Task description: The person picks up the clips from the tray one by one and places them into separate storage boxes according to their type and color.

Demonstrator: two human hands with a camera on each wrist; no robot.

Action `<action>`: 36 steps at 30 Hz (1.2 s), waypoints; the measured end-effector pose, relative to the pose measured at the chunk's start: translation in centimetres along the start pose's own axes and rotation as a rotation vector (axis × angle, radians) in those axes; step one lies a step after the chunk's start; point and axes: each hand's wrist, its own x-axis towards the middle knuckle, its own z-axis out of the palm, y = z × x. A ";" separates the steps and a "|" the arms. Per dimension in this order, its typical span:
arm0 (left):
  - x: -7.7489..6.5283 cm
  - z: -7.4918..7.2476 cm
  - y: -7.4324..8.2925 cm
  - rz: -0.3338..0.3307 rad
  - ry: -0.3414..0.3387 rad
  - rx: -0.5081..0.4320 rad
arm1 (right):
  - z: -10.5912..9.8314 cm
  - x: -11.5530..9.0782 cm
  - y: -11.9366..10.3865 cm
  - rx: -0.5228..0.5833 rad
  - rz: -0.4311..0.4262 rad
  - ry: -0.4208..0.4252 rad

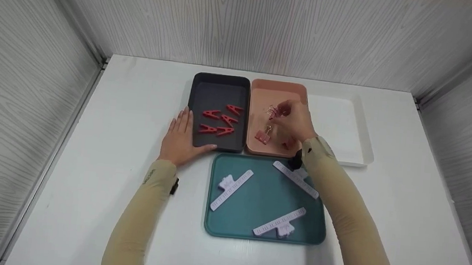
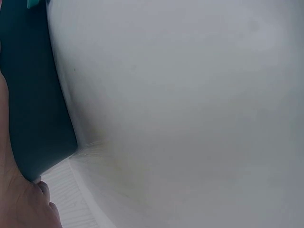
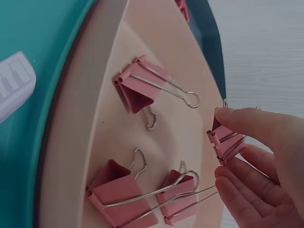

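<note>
The clip (image 3: 230, 141) is a small binder clip with a pink, wedge-shaped body, rolled edges and silvery wire handles, partly hidden by fingers. It is above the orange tray (image 1: 273, 95), pinched between the thumb and fingers of the right hand (image 1: 296, 120). In the tray lie more clips (image 3: 124, 198), likewise pink with bright wire loops; the right wrist view shows three, of which one looks larger than the one next to it.

Left of that tray, just beside it, is the black tray (image 1: 220, 92), holding five red pegs (image 1: 228, 120). The left hand (image 1: 178, 144) grasps nothing: its fingers lie straight along the black tray's left side, thumb spread along the near edge. A white tray (image 1: 334, 128) is to the right. Nearer the person, a teal tray (image 1: 262, 192) bears three pale lilac ruler clips (image 1: 231, 190). Everything stands on a white table (image 1: 87, 170).
</note>
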 end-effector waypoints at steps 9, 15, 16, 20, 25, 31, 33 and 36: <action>0.1 0.0 0.0 -0.001 -0.003 0.014 | 0.6 0.9 -0.2 0.046 0.120 -0.012; 0.1 0.3 -0.1 0.011 0.019 0.007 | 0.5 1.0 -0.4 0.047 0.102 -0.004; 0.1 0.3 -0.1 0.014 0.022 0.005 | 0.5 1.0 -0.5 0.041 0.088 -0.001; 0.1 0.3 -0.1 0.009 0.010 0.008 | 0.5 0.9 -0.5 0.036 0.056 -0.002; 0.1 0.3 -0.1 0.005 -0.002 0.014 | 0.5 0.5 -0.5 0.045 0.027 0.007; 0.1 0.3 -0.1 0.001 0.004 -0.002 | 0.0 0.2 -0.5 0.041 -0.054 0.028; 0.1 0.3 -0.1 0.000 0.005 -0.007 | -0.2 0.0 -0.5 0.033 -0.075 0.040; 0.1 0.4 -0.2 -0.001 0.005 -0.005 | -0.6 -0.2 -0.8 0.026 -0.089 0.056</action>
